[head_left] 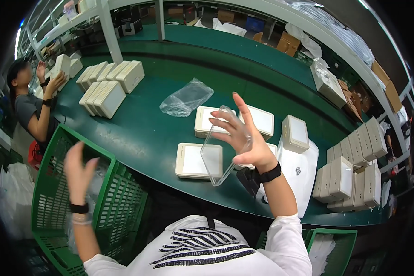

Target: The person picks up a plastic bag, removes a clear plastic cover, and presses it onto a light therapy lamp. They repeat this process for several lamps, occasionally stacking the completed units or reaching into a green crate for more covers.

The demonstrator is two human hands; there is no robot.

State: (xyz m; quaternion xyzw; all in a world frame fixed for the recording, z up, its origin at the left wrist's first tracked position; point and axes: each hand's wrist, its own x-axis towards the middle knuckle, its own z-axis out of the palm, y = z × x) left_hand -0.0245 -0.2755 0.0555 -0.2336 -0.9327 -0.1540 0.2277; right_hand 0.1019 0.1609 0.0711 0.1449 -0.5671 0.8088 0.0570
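My right hand [257, 149] is raised above the bench, gripping a clear, rectangular plastic cover [219, 180] with rounded corners between thumb and fingers. Beneath the cover lies a cream box [187, 161] with a white top. Behind it are two similar boxes, one at left [201, 122] and one at right [261, 120]; another is partly hidden by my right hand. Over the green crate [112, 198] on the left, my left hand [78, 172] is slightly blurred, its fingers and thumb apart with nothing in them. Clear plastic pieces lie inside that crate.
A crumpled clear bag [187, 97] rests on the green bench [138, 138]. Cream boxes stand in stacks at far left [106, 99] and right [340, 177]. A white bag [303, 170] lies under one box. Another person [32, 103] handles boxes at left. A smaller green crate [345, 248] sits lower right.
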